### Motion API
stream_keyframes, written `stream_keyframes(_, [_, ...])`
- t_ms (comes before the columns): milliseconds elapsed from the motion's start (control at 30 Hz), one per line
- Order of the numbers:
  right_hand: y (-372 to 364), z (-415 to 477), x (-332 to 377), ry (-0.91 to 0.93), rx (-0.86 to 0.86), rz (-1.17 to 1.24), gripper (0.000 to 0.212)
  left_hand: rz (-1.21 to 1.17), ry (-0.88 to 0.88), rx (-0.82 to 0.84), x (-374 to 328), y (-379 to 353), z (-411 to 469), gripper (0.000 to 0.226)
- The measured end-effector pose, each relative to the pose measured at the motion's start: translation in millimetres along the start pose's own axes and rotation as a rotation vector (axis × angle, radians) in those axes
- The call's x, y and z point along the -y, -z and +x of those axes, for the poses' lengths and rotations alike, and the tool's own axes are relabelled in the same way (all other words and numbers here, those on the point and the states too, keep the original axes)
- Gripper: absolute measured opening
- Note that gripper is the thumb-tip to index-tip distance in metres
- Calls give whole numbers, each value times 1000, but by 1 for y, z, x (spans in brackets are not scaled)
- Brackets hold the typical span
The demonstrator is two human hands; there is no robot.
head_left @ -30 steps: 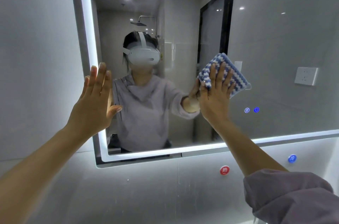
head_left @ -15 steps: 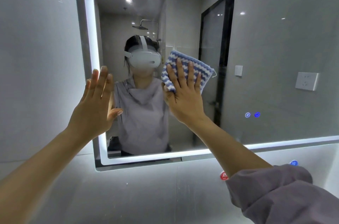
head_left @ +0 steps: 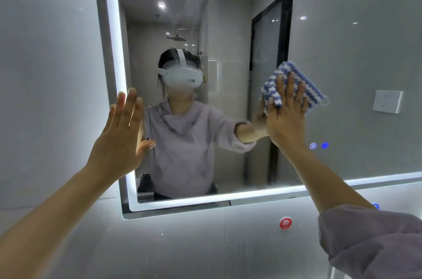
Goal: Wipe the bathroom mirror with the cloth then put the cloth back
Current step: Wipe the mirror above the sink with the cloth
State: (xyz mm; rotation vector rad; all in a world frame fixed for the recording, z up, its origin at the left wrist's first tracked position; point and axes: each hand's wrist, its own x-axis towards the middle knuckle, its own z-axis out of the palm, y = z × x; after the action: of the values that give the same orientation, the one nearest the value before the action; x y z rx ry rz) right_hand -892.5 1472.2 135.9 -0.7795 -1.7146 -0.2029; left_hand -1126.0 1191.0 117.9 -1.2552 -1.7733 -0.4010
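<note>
2 flat, uncurled hands: left hand rests on the backlit glass mirror, right hand presses the blue-and-white striped cloth; overlap firm strokes above it.

The mirror was smooth, glossy glass, streaked with a dull smear near its top. Its edge strip looked frosted and glowed white. The cloth was a thick, ribbed knit in blue and white, soft and matt. The wall tiles were grey, with a polished sheen that caught the light. The sleeve was matt lilac fabric, wrinkled. The red sticker looked slick.
</note>
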Motion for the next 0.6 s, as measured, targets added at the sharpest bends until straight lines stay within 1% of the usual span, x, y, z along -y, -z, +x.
stream_keyframes(233, [-8,2,-1,-40,-110,-39,59,11,4,8,0,1,0,97])
stream_keyframes(333, [-7,1,8,-83,-89,-38,59,3,13,10,-1,2,1,97])
stream_keyframes(400, [-6,-2,18,-80,-69,-21,61,8,12,8,-1,1,0,97])
stream_keyframes(467, [-6,-3,35,-15,-57,-2,61,13,10,9,0,1,1,97])
stream_keyframes(600, [-14,-9,85,178,3,3,60,17,13,4,1,3,2,97])
